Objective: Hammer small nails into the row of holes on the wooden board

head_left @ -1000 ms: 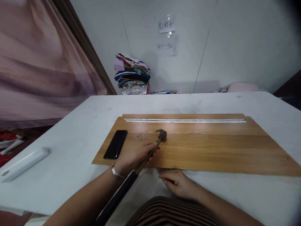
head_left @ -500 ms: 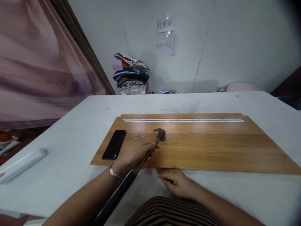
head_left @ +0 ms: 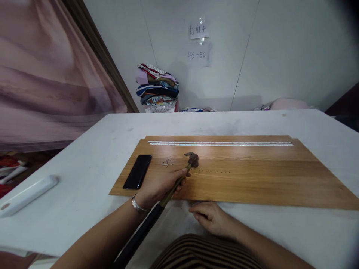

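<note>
My left hand, with a bracelet on the wrist, is closed round the wooden handle of a hammer close to its dark metal head. The head hovers just above a long wooden board, at the left end of a row of small nails set in the board. A little pile of loose nails lies just left of the head. My right hand rests on the white table at the board's near edge, fingers curled under, with nothing visible in them.
A black phone lies on the board's left end. Two pale strips run along the far edge of the board. A white plastic bar sits at the table's left. Folded clothes are stacked against the wall behind.
Hardly anything has moved; the hammer head stays at the same spot on the board and both hands keep their places. The view only shifts slightly.
</note>
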A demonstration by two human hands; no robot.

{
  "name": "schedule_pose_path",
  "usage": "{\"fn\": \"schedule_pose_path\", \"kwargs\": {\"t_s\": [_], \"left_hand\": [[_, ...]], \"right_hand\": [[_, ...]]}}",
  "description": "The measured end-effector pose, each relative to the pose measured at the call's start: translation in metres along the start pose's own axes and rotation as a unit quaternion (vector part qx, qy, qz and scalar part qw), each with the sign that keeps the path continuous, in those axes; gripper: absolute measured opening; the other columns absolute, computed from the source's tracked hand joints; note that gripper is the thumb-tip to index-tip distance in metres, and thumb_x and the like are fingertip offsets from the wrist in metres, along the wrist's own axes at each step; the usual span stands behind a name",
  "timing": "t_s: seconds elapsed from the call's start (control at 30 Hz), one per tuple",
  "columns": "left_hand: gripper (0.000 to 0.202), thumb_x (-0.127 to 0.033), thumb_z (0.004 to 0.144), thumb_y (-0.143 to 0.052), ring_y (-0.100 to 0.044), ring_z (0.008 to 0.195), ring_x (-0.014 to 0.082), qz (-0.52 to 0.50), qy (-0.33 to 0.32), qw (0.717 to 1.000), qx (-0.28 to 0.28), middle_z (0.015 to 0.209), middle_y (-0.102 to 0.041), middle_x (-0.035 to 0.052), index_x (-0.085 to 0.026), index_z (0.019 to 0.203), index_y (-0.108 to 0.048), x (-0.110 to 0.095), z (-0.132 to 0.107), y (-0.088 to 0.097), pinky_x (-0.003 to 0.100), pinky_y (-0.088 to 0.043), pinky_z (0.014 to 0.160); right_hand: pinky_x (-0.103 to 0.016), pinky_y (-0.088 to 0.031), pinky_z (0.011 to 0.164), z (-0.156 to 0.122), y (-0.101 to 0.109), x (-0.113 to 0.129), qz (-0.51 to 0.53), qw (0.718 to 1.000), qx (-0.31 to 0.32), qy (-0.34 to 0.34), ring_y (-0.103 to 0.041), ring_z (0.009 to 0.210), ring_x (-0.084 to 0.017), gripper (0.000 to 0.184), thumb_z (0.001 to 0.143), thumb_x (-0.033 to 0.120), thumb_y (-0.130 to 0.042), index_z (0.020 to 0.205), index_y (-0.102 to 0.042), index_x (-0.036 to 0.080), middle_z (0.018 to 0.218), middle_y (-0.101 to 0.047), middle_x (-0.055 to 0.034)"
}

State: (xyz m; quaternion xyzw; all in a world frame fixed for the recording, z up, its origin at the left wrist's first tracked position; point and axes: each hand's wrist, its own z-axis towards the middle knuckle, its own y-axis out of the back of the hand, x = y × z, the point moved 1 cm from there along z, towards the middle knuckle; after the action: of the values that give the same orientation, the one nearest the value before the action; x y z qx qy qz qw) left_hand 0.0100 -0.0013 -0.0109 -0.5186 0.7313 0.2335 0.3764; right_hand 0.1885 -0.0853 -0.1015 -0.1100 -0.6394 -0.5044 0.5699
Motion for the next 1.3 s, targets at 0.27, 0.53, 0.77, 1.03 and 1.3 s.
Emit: {"fn": "schedule_pose_path", "kwargs": {"t_s": [0.27,0.53,0.77,1.03,1.3], "left_hand": [[0.038,-0.049,0.08,-0.055,-0.039,0.046,0.005,0.014,0.006,1.0,-0.008,0.061,-0.049,-0.0047,-0.013,0.092,-0.059,-0.0011,-0.0008,-0.0032,0.02,-0.027,0.044],[0.043,-0.053,0.077,-0.057,-0.039,0.046,0.0046,0.01,-0.014,1.0,0.0,0.061,-0.049,-0.0047,-0.013,0.093,-0.059,-0.0017,0.0002,0.0006,0.02,-0.027,0.045],[0.044,-0.054,0.075,-0.059,-0.04,0.045,0.0053,0.016,-0.002,1.0,-0.013,0.06,-0.05,-0.0047,-0.013,0.091,-0.06,-0.0003,-0.0001,-0.0023,0.02,-0.029,0.044],[0.044,-0.055,0.076,-0.058,-0.039,0.044,0.0042,0.002,-0.011,1.0,0.002,0.062,-0.049,-0.0049,-0.014,0.093,-0.059,-0.0002,0.001,0.001,0.019,-0.027,0.043],[0.041,-0.051,0.077,-0.057,-0.04,0.046,0.0057,0.021,-0.007,1.0,-0.014,0.061,-0.05,-0.0043,-0.013,0.09,-0.06,-0.0017,-0.0015,-0.0052,0.02,-0.028,0.043]], "right_hand": [[-0.027,-0.053,0.076,-0.0005,-0.0012,-0.0024,0.005,1.0,0.001,-0.011,-0.07,0.085,-0.018,0.031,0.086,0.016,-0.047,0.107,-0.07,0.017,0.095,-0.075,-0.008],[-0.028,-0.053,0.077,-0.0003,-0.0005,-0.0015,0.005,1.0,-0.001,-0.003,-0.07,0.084,-0.019,0.031,0.087,0.016,-0.046,0.108,-0.069,0.015,0.096,-0.075,-0.0094],[-0.026,-0.053,0.076,-0.0006,-0.0019,-0.0035,0.008,1.0,-0.004,-0.006,-0.07,0.084,-0.018,0.031,0.087,0.017,-0.047,0.107,-0.07,0.015,0.094,-0.075,-0.0085],[-0.028,-0.053,0.075,-0.0006,-0.0019,-0.0025,0.008,1.0,0.0,-0.007,-0.07,0.084,-0.019,0.03,0.087,0.017,-0.046,0.107,-0.069,0.016,0.095,-0.075,-0.0085],[-0.027,-0.053,0.077,-0.002,-0.003,-0.0048,0.007,1.0,-0.007,-0.002,-0.069,0.085,-0.018,0.031,0.086,0.015,-0.048,0.108,-0.069,0.018,0.096,-0.075,-0.0074]]}}
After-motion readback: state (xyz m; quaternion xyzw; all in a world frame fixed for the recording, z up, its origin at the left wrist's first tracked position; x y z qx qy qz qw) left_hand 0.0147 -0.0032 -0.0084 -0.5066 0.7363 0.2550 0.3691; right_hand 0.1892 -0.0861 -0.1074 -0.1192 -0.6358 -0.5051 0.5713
